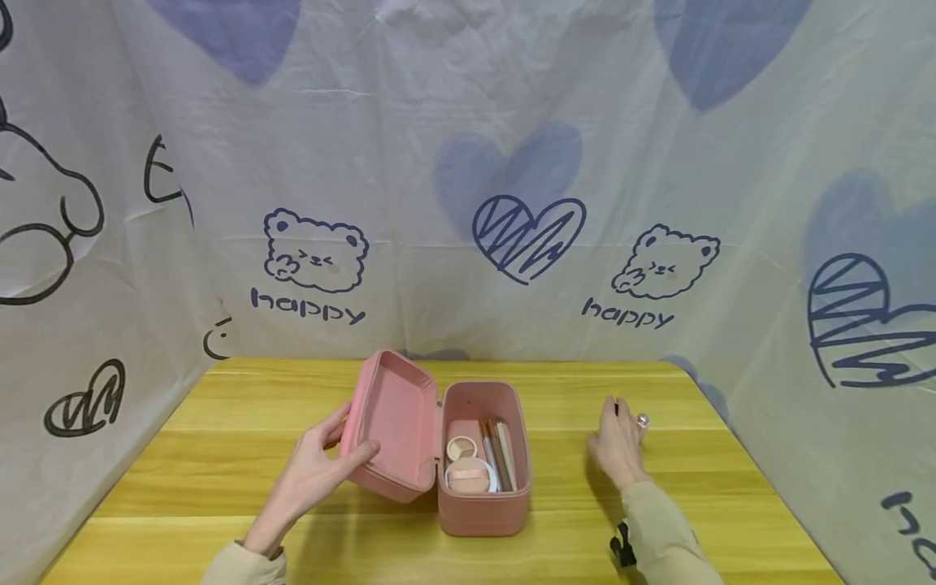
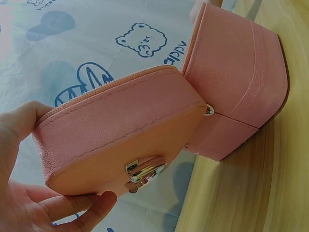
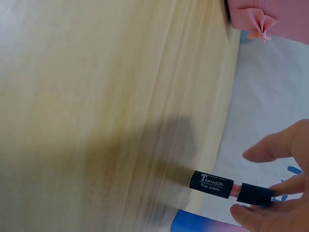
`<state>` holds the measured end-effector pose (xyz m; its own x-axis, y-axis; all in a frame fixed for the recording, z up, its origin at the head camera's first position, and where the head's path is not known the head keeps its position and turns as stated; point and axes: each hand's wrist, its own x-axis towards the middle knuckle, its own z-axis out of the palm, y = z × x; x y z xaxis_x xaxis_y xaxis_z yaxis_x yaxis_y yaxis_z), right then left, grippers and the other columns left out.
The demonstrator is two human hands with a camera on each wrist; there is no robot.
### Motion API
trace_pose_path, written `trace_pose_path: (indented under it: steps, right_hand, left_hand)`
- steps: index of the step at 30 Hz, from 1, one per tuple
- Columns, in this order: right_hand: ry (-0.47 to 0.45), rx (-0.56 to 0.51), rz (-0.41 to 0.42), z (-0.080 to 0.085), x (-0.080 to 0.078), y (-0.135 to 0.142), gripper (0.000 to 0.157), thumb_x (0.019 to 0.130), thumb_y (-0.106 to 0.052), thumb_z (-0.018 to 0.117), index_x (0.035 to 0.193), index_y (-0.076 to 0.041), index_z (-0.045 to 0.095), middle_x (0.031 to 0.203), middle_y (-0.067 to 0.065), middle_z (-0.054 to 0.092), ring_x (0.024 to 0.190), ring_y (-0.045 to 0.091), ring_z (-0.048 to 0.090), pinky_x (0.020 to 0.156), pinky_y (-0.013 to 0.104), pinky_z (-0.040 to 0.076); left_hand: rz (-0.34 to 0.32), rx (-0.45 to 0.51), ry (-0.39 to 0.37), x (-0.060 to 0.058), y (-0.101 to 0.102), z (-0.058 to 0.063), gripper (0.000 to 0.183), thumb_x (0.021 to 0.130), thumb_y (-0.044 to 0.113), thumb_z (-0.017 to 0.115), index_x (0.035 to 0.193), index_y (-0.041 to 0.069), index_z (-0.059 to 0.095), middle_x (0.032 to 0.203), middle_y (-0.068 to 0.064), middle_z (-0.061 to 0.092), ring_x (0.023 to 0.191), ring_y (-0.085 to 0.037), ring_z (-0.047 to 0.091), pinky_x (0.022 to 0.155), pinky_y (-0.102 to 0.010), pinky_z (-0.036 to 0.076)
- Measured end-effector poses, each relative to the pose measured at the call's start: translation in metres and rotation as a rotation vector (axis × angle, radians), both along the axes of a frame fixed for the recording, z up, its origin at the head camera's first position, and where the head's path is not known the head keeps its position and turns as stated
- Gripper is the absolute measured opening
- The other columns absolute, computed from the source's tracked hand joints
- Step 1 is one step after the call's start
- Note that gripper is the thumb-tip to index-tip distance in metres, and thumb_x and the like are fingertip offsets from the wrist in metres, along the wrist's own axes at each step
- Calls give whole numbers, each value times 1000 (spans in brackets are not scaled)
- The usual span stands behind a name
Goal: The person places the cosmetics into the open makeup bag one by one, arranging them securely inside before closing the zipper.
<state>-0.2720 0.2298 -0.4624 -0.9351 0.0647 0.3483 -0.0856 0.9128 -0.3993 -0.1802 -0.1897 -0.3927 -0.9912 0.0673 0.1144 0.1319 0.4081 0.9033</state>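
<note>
A pink makeup case (image 1: 484, 516) stands unzipped on the table. My left hand (image 1: 319, 463) grips its raised lid (image 1: 398, 414), thumb on the inner rim and fingers behind; a gold-coloured clasp (image 2: 145, 172) shows on the lid's outside. Inside the case lie a powder puff (image 1: 469, 476), a round three-colour compact (image 1: 461, 448) and several slim makeup sticks (image 1: 500, 455). My right hand (image 1: 620, 447) is at a black lip gloss tube (image 3: 211, 184) with a pink middle, which looks upright at the table. Two fingers are beside its upper end; the thumb is apart from it.
Right of my right hand stands a small item with a shiny round top (image 1: 643, 421). A blue-and-pink item (image 3: 198, 222) shows at the right wrist view's lower edge. The wooden table (image 1: 556, 552) meets a printed white cloth (image 1: 409, 146) behind.
</note>
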Motion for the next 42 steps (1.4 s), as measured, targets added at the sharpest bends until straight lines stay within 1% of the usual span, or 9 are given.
trace_pose_path:
  steps: [5,10,16,22,25,28,33,38,42]
  right_hand:
    - [68,47,7,0,-3,1,37,81,12,55,118,17,58,118,39,61,103,55,63,90,63,39]
    - [62,81,-6,0,-6,4,30,85,11,60,114,13,66,105,33,70,95,49,68,83,56,42]
    - [59,78,-2,0,-7,7,36,83,10,66,119,12,63,98,30,73,87,47,68,83,57,44]
    - [33,34,2,2,-7,11,38,82,12,67,118,9,57,91,24,72,82,44,65,82,56,48]
    - [26,13,3,1,-7,13,39,81,13,66,118,8,53,92,26,72,84,46,65,80,57,49]
    - [13,-22,10,1,-8,14,42,80,14,65,119,8,50,98,29,71,89,47,67,80,58,51]
    - [-40,-106,30,5,-7,14,45,83,17,61,126,11,47,113,36,67,101,47,69,89,59,50]
    - [-65,-180,37,10,-6,14,43,89,14,57,130,12,44,119,39,62,107,51,65,97,64,44]
    - [-46,-216,44,14,-6,14,36,96,8,55,130,11,44,117,39,64,107,51,65,91,61,51]
  left_hand:
    - [-3,1,2,0,0,0,81,93,28,70,157,-1,29,140,-24,60,123,-34,64,107,-52,48]
    - [-5,1,1,0,-1,0,81,93,29,70,157,-1,29,141,-24,60,124,-35,63,107,-52,48]
    - [-5,-7,2,0,-1,0,82,93,29,70,157,-1,29,142,-24,58,125,-35,63,108,-54,46]
    - [-9,-3,3,0,-1,1,81,93,29,70,157,-1,29,141,-24,59,124,-34,63,107,-50,48]
    - [-8,0,-1,0,0,1,81,93,28,70,157,-1,29,141,-24,60,123,-34,64,104,-46,50]
    - [-6,1,-3,0,-1,1,81,93,27,71,157,0,30,140,-24,60,121,-32,65,100,-38,51]
    - [-4,0,-1,0,-1,2,81,93,27,71,157,0,30,139,-23,61,120,-31,66,95,-28,50]
    - [-5,-2,0,0,-1,2,81,92,28,71,157,0,30,140,-23,60,120,-31,66,96,-31,51]
    - [-7,-4,0,0,-1,1,81,93,28,71,157,0,30,140,-23,60,122,-32,65,100,-38,50]
